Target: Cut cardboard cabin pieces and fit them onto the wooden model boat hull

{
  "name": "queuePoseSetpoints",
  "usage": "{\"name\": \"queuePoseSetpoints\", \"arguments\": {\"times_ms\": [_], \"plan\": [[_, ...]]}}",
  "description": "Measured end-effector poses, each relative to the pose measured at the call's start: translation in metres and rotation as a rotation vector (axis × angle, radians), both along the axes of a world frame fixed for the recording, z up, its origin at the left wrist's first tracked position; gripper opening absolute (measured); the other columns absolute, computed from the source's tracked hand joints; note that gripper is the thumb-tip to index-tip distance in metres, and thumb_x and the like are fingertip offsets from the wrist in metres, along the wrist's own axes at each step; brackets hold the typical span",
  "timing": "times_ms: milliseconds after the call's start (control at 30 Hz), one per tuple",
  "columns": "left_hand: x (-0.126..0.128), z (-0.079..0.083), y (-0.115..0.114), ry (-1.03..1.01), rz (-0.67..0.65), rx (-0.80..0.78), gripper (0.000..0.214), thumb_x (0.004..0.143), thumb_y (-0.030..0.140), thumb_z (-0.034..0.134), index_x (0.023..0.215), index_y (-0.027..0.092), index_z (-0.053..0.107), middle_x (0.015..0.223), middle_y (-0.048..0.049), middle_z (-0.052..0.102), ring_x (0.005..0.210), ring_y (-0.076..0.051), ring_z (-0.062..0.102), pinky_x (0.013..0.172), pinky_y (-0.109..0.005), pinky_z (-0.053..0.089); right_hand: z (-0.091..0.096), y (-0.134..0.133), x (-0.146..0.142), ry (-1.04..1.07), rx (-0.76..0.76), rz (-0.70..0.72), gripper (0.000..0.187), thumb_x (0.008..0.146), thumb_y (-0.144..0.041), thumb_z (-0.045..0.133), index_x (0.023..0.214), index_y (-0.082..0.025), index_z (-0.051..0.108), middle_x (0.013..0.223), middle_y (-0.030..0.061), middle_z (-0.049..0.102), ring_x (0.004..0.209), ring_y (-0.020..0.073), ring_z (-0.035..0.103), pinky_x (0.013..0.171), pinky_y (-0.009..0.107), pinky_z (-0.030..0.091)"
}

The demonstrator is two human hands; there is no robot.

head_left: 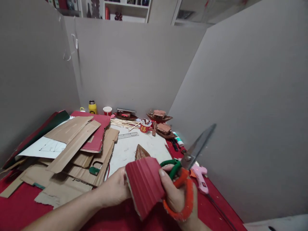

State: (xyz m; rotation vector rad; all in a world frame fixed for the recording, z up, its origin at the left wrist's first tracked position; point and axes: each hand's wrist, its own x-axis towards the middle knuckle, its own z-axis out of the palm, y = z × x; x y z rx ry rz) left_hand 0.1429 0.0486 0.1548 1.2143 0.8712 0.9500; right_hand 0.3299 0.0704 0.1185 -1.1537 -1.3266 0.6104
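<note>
Between my two hands is a red piece of cardboard [145,186] with ridges bent across it. My left hand [117,187] grips its left edge, with the fingers hidden behind it. My right hand [174,189] pinches the right edge with the thumb on top. Scissors [190,157] with one green and one orange handle hang on that same hand, blades together and pointing up to the right, away from the cardboard. Just beyond the red piece, the pointed brown end of a model boat [141,152] shows on the white board; the cardboard hides the rest of it.
Cardboard scraps [74,144] are heaped at the left. A pink glue gun [201,178] with a cord lies at the right. At the back stand a yellow bottle [92,107], a paper cup [145,125], thin sticks [122,123] and model boats [159,115]. Grey panels [134,64] enclose the table.
</note>
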Motion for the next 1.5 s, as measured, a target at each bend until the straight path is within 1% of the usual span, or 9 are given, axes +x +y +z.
{"name": "queuePoseSetpoints", "arguments": {"times_ms": [200, 367, 433, 533, 667, 767, 967, 1167, 1500], "plan": [[0.003, 0.008, -0.006, 0.009, -0.002, 0.145, 0.047, 0.073, 0.027, 0.077, 0.118, 0.023, 0.067, 0.116, -0.0087, 0.069, 0.113, -0.028, 0.06, 0.101, -0.037, 0.043, 0.011, -0.002, -0.006, -0.08, 0.069, -0.026, 0.02, 0.082, -0.039, 0.062, 0.078, -0.02, 0.058, 0.07, 0.0027, 0.064, 0.063, 0.0191, 0.062, 0.063, 0.031, 0.053], [0.007, 0.007, -0.015, 0.079, -0.227, 0.17, 0.032, 0.075, 0.027, 0.074, 0.107, 0.021, 0.074, 0.107, -0.0085, 0.072, 0.099, -0.027, 0.064, 0.086, -0.033, 0.051, 0.008, 0.0, -0.004, -0.073, 0.088, -0.08, 0.023, 0.082, -0.042, 0.063, 0.082, -0.019, 0.06, 0.075, 0.0063, 0.066, 0.07, 0.0224, 0.065, 0.066, 0.034, 0.055], [0.01, 0.0, -0.019, 0.027, -0.144, 0.121, 0.034, 0.08, 0.036, 0.07, 0.109, 0.02, 0.073, 0.103, -0.0094, 0.073, 0.088, -0.024, 0.066, 0.079, -0.031, 0.053, 0.005, -0.004, -0.008, -0.027, 0.1, -0.058, 0.024, 0.08, -0.043, 0.066, 0.082, -0.02, 0.06, 0.076, 0.0063, 0.066, 0.07, 0.0222, 0.065, 0.062, 0.033, 0.055], [0.009, -0.005, -0.018, 0.007, 0.181, -0.042, 0.039, 0.083, 0.048, 0.063, 0.101, 0.016, 0.075, 0.09, -0.01, 0.075, 0.068, -0.02, 0.068, 0.07, -0.03, 0.055, 0.0, -0.011, -0.015, 0.046, 0.084, 0.067, 0.024, 0.079, -0.043, 0.068, 0.079, -0.021, 0.057, 0.069, 0.0026, 0.062, 0.057, 0.0172, 0.06, 0.05, 0.028, 0.051], [-0.007, -0.001, -0.005, -0.017, 0.468, -0.139, 0.037, 0.073, 0.048, 0.074, 0.079, 0.012, 0.076, 0.07, -0.0086, 0.074, 0.058, -0.022, 0.067, 0.06, -0.031, 0.054, -0.006, -0.016, -0.015, 0.03, -0.105, 0.326, 0.027, 0.081, -0.046, 0.066, 0.08, -0.021, 0.054, 0.057, -0.0029, 0.052, 0.044, 0.0118, 0.046, 0.039, 0.023, 0.04], [-0.025, 0.004, 0.005, -0.075, 0.524, -0.091, 0.032, 0.072, 0.044, 0.076, 0.076, 0.012, 0.075, 0.068, -0.0078, 0.074, 0.059, -0.021, 0.067, 0.061, -0.031, 0.054, -0.01, -0.017, -0.009, 0.113, -0.253, 0.491, 0.035, 0.08, -0.054, 0.064, 0.084, -0.021, 0.053, 0.055, -0.0062, 0.043, 0.041, 0.0094, 0.036, 0.037, 0.022, 0.033], [-0.048, 0.017, 0.008, -0.221, 0.598, 0.089, 0.039, 0.069, 0.03, 0.081, 0.104, 0.015, 0.074, 0.096, -0.0078, 0.077, 0.104, -0.027, 0.066, 0.093, -0.036, 0.051, -0.013, -0.011, -0.002, 0.085, -0.343, 0.815, 0.055, 0.076, -0.075, 0.05, 0.091, -0.022, 0.049, 0.058, -0.0073, 0.034, 0.046, 0.0099, 0.029, 0.043, 0.023, 0.032], [-0.056, 0.021, 0.003, -0.087, 0.624, 0.158, 0.042, 0.071, 0.034, 0.08, 0.109, 0.015, 0.073, 0.093, -0.0078, 0.078, 0.103, -0.027, 0.066, 0.091, -0.036, 0.052, -0.013, -0.007, 0.001, -0.167, -0.238, 0.872, 0.062, 0.075, -0.081, 0.04, 0.093, -0.022, 0.049, 0.065, -0.0021, 0.041, 0.054, 0.0153, 0.039, 0.05, 0.027, 0.041], [-0.057, 0.023, 0.002, 0.056, 0.628, 0.238, 0.032, 0.073, 0.035, 0.077, 0.097, 0.015, 0.075, 0.102, -0.0073, 0.076, 0.095, -0.025, 0.067, 0.087, -0.034, 0.054, -0.012, -0.004, 0.002, -0.2, -0.253, 1.002, 0.061, 0.077, -0.081, 0.037, 0.091, -0.022, 0.045, 0.055, -0.005, 0.04, 0.046, 0.0131, 0.037, 0.044, 0.026, 0.037]]}}
